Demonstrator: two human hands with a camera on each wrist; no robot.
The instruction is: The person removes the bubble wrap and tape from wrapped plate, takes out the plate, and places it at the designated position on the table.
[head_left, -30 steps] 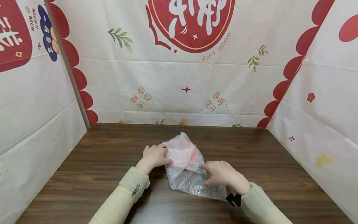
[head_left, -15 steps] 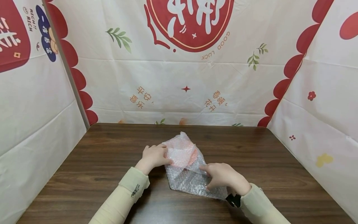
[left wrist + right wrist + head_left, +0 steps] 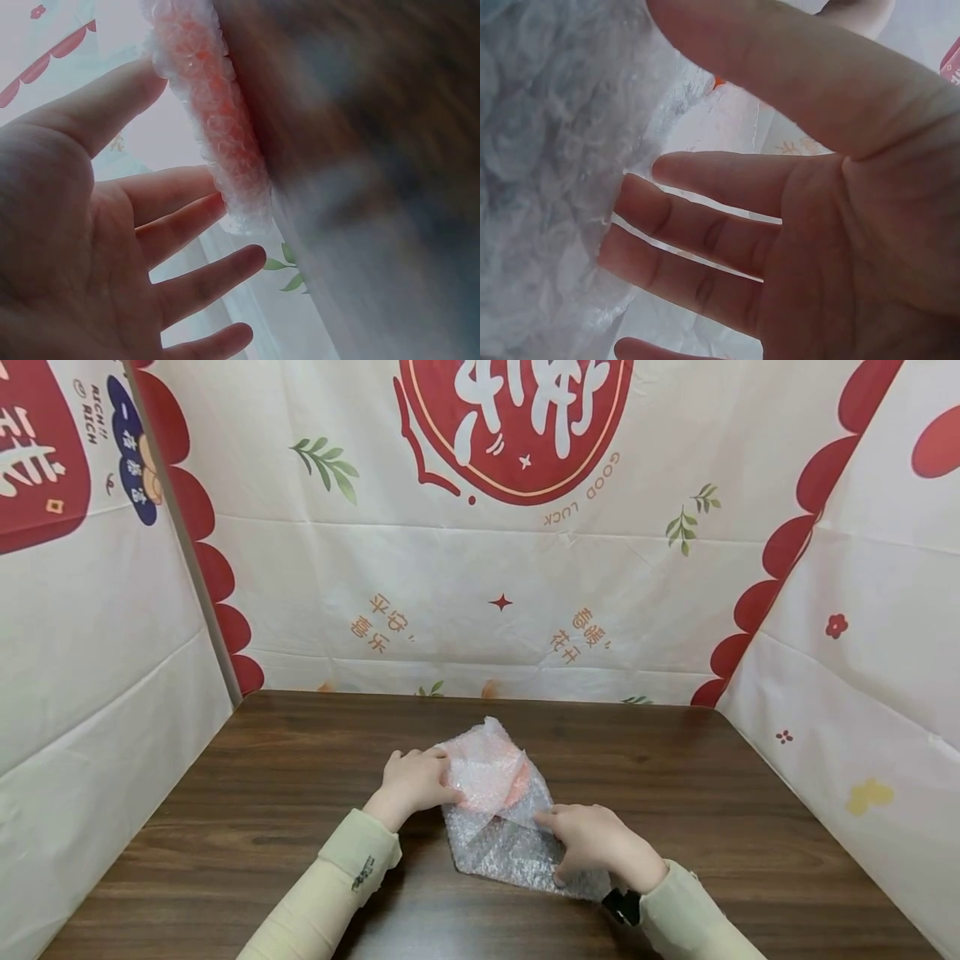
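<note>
Printed cloth (image 3: 465, 560) backs our desk (image 3: 315, 752); the head view shows bubble wrap (image 3: 510, 847) lying there over a pink thing (image 3: 517, 787). At the left wrist, our left grip (image 3: 112, 225) spreads wide, fingertips touching the wrapped edge. At the right, our right grip (image 3: 817, 225), straight-fingered, only touches the wrap.

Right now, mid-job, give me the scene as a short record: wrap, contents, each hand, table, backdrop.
Wrap: clear bubble wrap, lying on the table, folded partly over its contents
Contents: pink-orange item showing through; exact identity unclear
Left hand: fingers extended, touching the wrap's left edge
Right hand: fingers extended at the wrap's right side
Table: dark wood grain
Backdrop: white cloth, red prints
</note>
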